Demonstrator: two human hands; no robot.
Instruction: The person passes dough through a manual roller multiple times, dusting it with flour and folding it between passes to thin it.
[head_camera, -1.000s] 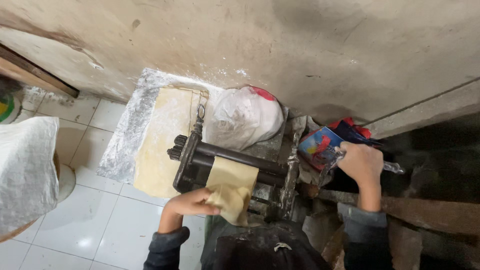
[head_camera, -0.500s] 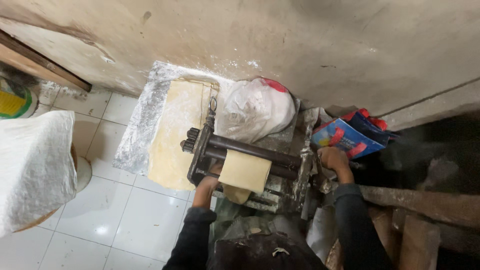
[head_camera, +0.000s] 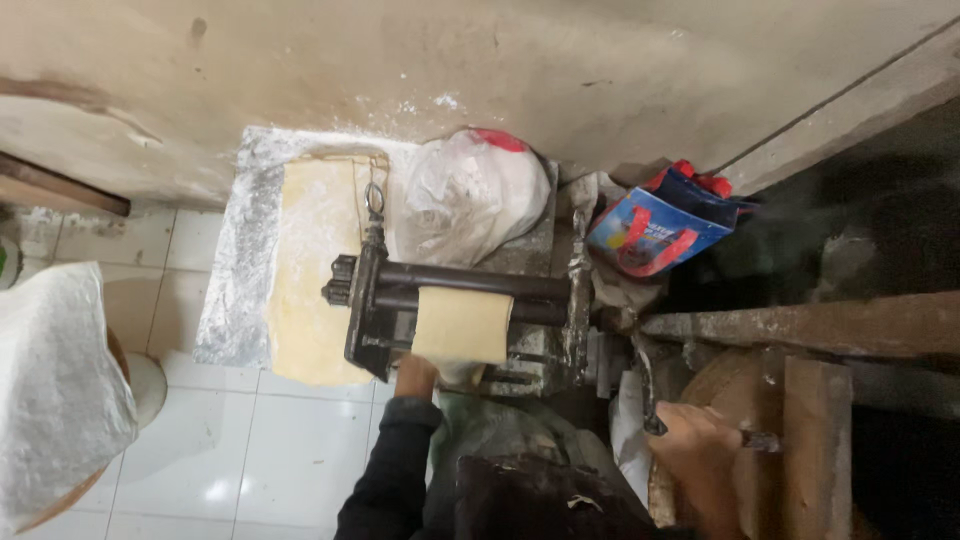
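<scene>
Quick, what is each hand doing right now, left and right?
Left hand: under the dough sheet at the roller machine; grip cannot be told.
Right hand: closed on the crank handle.

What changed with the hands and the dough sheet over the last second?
The right hand swung the crank handle down from beside the blue bag. The dough sheet lies further over the rollers, left hand beneath. The long dough strip and white bag stayed.
</scene>
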